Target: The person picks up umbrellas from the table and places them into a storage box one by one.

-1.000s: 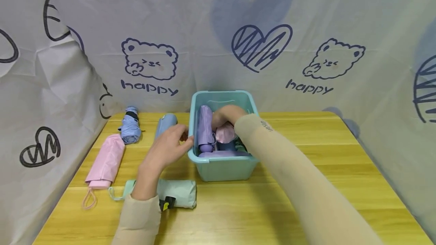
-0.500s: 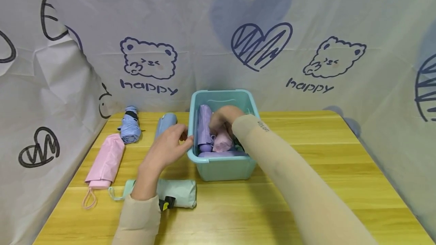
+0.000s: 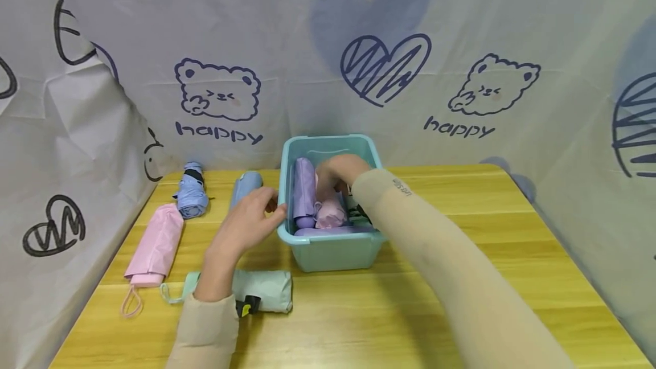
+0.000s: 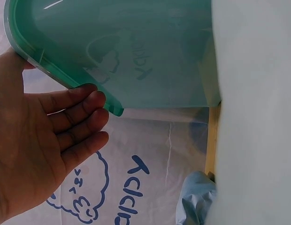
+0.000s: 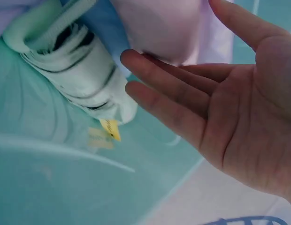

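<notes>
Pink umbrella (image 3: 331, 215) lies in the teal bin (image 3: 333, 256) beside a lilac umbrella (image 3: 304, 192); I judge it light, soft over a stiff core, best taken round its middle. My right hand (image 3: 342, 172), fingers extended and gripping nothing, is right by it, while my left hand (image 3: 248, 218) rests loosely at the bin's rim.

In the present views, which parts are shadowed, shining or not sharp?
Head: bright; a soft shadow lies on the table beside the right sleeve, with pale shine near the bottom edge. Left wrist: dimmer; a small glint on the bin, a blurred pale shape at right. Right wrist: dim and bluish; the pink umbrella looks soft.
</notes>
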Action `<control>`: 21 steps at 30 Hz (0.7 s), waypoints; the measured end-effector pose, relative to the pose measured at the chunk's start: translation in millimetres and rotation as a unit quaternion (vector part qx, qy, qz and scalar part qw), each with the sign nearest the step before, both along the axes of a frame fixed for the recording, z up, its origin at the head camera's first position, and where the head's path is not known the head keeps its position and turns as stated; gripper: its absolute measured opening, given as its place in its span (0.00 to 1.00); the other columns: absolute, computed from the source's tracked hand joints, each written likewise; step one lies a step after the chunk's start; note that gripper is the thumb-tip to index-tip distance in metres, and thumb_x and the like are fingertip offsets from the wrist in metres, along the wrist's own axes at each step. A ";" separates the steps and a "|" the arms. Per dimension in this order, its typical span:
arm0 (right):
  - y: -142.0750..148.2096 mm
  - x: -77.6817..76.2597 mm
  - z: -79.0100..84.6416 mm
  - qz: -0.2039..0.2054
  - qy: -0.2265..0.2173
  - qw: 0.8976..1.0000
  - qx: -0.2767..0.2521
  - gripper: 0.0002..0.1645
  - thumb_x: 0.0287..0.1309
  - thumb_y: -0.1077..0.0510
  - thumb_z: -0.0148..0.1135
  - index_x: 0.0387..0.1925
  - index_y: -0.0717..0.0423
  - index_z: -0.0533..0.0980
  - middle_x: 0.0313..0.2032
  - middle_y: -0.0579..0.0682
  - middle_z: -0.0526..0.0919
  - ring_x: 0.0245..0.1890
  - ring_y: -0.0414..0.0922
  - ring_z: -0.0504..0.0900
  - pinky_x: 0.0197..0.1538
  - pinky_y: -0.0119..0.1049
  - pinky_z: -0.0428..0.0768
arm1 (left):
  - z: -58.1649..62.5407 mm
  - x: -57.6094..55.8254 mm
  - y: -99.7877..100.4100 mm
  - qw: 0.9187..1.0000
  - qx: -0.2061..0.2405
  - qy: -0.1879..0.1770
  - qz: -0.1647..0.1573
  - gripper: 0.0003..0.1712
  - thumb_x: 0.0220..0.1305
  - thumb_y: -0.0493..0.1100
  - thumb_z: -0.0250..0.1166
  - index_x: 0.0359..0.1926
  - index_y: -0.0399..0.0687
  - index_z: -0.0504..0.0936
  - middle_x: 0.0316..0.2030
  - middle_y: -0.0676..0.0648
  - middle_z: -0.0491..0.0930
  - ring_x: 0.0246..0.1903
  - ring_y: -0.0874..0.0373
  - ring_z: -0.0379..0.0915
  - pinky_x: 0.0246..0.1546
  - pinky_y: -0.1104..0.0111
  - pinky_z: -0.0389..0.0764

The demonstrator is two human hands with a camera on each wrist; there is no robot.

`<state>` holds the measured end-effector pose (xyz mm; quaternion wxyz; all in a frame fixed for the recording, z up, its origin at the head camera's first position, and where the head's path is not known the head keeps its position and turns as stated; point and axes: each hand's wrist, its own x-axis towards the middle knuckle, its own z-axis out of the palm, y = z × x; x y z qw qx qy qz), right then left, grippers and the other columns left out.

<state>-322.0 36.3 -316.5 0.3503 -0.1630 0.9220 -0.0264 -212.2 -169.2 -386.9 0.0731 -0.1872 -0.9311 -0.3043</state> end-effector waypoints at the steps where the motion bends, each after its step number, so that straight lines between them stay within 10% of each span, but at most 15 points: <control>1: 1.2 -0.2 2.3 0.011 0.010 1.000 -0.001 0.26 0.66 0.48 0.63 0.57 0.61 0.74 0.53 0.62 0.82 0.49 0.58 0.86 0.43 0.44 0.84 | -0.1 -0.2 -0.1 1.000 0.000 -0.001 0.001 0.13 0.70 0.49 0.58 0.44 0.45 0.80 0.42 0.47 0.79 0.42 0.52 0.75 0.46 0.58 0.79; 7: 8.0 3.4 19.7 0.043 0.058 0.997 -0.018 0.27 0.69 0.43 0.63 0.55 0.60 0.75 0.55 0.58 0.79 0.48 0.54 0.85 0.51 0.45 0.82 | -2.1 -0.7 -1.0 1.000 0.003 -0.002 0.002 0.13 0.70 0.49 0.58 0.44 0.45 0.80 0.42 0.47 0.79 0.42 0.51 0.76 0.46 0.57 0.79; 13: 24.2 11.9 33.9 0.088 0.144 0.984 -0.047 0.39 0.71 0.42 0.60 0.72 0.63 0.68 0.71 0.59 0.72 0.71 0.54 0.72 0.71 0.46 0.70 | 0.3 1.7 -0.7 1.000 0.006 -0.010 0.008 0.15 0.71 0.52 0.58 0.44 0.46 0.80 0.42 0.47 0.79 0.43 0.50 0.76 0.46 0.57 0.79; 21: 52.0 32.5 35.4 0.047 0.237 0.960 -0.139 0.45 0.72 0.42 0.59 0.80 0.58 0.57 0.78 0.56 0.62 0.77 0.55 0.61 0.77 0.50 0.60 | 0.2 1.2 0.4 1.000 0.000 -0.003 0.003 0.13 0.71 0.51 0.58 0.43 0.46 0.79 0.41 0.47 0.79 0.42 0.46 0.76 0.45 0.58 0.78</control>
